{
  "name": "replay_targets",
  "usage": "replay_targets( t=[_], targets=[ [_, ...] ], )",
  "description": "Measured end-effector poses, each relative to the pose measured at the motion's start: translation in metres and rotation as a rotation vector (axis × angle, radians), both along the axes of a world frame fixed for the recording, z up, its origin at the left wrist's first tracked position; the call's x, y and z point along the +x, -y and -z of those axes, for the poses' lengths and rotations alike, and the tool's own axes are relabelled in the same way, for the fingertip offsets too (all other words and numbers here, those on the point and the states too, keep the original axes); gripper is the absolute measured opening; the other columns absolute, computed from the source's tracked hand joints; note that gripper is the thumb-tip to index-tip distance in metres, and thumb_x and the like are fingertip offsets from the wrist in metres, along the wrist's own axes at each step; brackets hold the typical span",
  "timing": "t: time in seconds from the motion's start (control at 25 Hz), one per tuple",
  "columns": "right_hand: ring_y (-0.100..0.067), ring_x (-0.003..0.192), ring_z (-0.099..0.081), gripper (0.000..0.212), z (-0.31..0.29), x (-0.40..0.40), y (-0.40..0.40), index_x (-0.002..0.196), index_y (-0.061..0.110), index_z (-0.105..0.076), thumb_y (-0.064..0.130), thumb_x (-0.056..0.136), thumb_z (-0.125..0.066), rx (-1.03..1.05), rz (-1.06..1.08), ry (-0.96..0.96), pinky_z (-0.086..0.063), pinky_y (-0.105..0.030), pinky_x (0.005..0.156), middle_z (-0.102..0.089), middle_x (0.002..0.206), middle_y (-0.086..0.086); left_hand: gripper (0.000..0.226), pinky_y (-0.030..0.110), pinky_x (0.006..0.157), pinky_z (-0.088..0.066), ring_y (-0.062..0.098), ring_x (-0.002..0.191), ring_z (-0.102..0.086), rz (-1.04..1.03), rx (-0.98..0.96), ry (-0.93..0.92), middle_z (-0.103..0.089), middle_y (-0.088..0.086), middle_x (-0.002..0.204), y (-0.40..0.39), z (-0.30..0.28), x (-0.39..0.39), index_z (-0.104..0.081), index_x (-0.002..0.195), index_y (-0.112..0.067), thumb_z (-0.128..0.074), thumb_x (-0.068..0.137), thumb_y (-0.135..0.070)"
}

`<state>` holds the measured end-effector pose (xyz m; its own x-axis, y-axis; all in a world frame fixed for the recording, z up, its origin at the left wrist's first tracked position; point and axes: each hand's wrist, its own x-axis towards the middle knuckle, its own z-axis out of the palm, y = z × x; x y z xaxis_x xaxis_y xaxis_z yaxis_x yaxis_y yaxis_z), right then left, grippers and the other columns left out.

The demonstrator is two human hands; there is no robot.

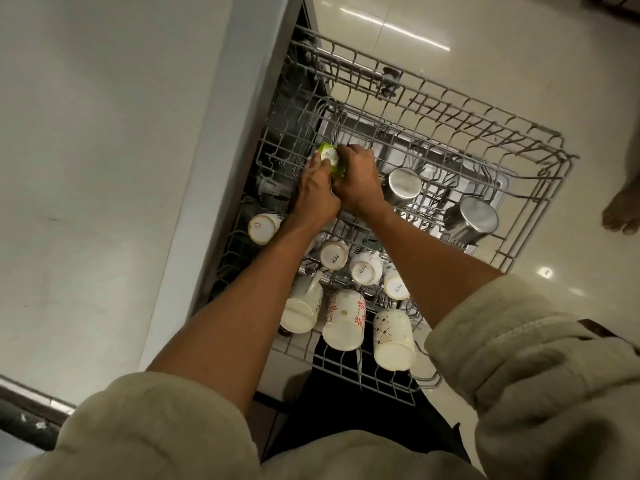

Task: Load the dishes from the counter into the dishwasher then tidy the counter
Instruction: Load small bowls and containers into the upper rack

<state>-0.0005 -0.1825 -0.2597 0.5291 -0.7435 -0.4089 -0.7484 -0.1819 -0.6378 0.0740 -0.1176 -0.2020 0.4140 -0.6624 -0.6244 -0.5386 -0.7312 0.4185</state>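
Note:
I look straight down on the pulled-out upper rack (pixel 540 157) of the dishwasher. Both hands meet over its far left part around a small green cup (pixel 330 161) with a white label on its base, held upside down. My left hand (pixel 315 195) pinches the cup from the left. My right hand (pixel 356 181) grips it from the right, fingers curled over it. Several white mugs stand upside down in the near rows, among them a red-flowered mug (pixel 344 320). Two steel cups (pixel 403 185) (pixel 472 220) sit inverted on the right.
The white counter (pixel 86 168) runs along the left, its edge right beside the rack. Glossy floor tiles lie beyond and to the right. Another person's bare foot (pixel 621 213) stands at the right edge. My beige sleeves fill the bottom of the view.

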Motion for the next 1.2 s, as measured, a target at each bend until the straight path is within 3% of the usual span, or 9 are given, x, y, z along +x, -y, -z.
replay_targets(
  t=[0.28,0.48,0.64,0.76,0.96,1.2],
  targets=[
    [-0.025,0.106,-0.06,0.039,-0.005,-0.004,-0.016,0.126,0.0,-0.063,0.008,0.088,-0.07,-0.114,0.125,0.09,-0.046,-0.022,0.09,-0.062,0.123,-0.016,0.07,0.041,0.123,-0.018,0.029,0.152,-0.009,0.048,0.016,0.003,-0.01,0.011,0.165,0.0,0.008,0.008,-0.034,0.151,-0.011,-0.055,0.086,0.006],
    [-0.033,0.112,-0.062,0.04,-0.004,-0.008,-0.019,0.126,-0.004,-0.064,0.007,0.088,-0.07,-0.135,0.043,0.07,-0.054,-0.038,0.097,-0.061,0.129,-0.02,0.084,0.043,0.122,-0.022,0.027,0.152,-0.008,0.077,0.011,0.026,-0.005,0.008,0.166,-0.007,0.012,0.01,-0.024,0.155,-0.014,-0.056,0.082,0.01],
    [-0.028,0.117,-0.059,0.054,0.0,-0.01,-0.025,0.132,0.0,-0.059,0.012,0.082,-0.079,-0.149,-0.039,0.004,-0.05,-0.033,0.102,-0.058,0.133,-0.016,0.085,0.044,0.123,-0.02,0.025,0.153,-0.007,0.128,0.014,0.039,-0.003,0.006,0.166,-0.009,0.015,0.009,-0.022,0.156,-0.014,-0.058,0.083,0.009],
    [-0.025,0.118,-0.058,0.063,0.007,-0.01,-0.028,0.137,0.002,-0.054,0.018,0.082,-0.079,-0.14,-0.057,-0.021,-0.051,-0.037,0.1,-0.056,0.135,-0.012,0.084,0.044,0.124,-0.017,0.026,0.153,-0.006,0.137,0.032,0.047,-0.002,0.005,0.166,-0.009,0.015,0.01,-0.021,0.156,-0.014,-0.06,0.084,0.006],
    [-0.031,0.131,-0.05,0.073,0.004,-0.01,-0.027,0.147,0.004,-0.045,0.021,0.084,-0.078,-0.096,-0.1,-0.088,-0.046,-0.043,0.109,-0.046,0.15,-0.015,0.088,0.043,0.124,-0.013,0.025,0.153,-0.002,0.172,0.031,0.082,0.001,0.006,0.166,-0.01,0.013,0.008,-0.015,0.157,-0.014,-0.061,0.084,0.004],
    [-0.032,0.15,-0.024,0.08,-0.005,-0.014,-0.027,0.156,0.005,-0.027,0.021,0.091,-0.071,-0.031,-0.195,-0.108,-0.024,-0.041,0.123,-0.022,0.164,-0.018,0.088,0.039,0.125,-0.002,0.022,0.153,0.003,0.268,0.075,0.104,0.006,0.006,0.166,-0.014,0.014,0.009,-0.009,0.158,-0.012,-0.061,0.087,-0.001]
  ],
)
